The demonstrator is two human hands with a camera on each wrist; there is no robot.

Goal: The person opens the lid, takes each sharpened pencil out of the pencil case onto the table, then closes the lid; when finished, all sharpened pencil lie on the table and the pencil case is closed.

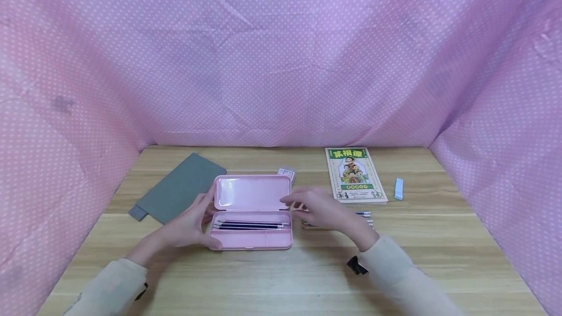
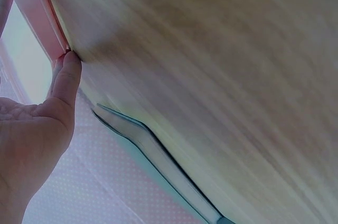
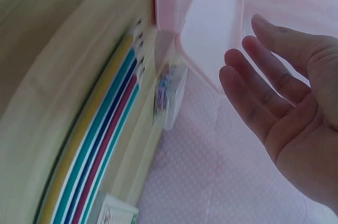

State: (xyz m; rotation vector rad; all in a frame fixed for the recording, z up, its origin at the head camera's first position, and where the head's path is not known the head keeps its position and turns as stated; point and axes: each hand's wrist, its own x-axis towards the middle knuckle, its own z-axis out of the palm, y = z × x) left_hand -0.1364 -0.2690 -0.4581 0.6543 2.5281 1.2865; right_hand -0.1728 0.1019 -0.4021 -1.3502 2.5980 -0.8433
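Pink cloth walls surround the table (image 1: pixel 307 267), where the open case (image 1: pixel 252 211) is steadied by the left hand (image 1: pixel 189 228), thumb curled on its front corner. Beside the lid, the right hand (image 1: pixel 322 211) is held open and empty; the case could be nudged and its pencils (image 1: pixel 250 224) spilled.

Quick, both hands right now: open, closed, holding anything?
Left hand: fingers and thumb curled round the left end of the open pink pencil case.
Right hand: open, fingers relaxed beside the case lid, holding nothing.
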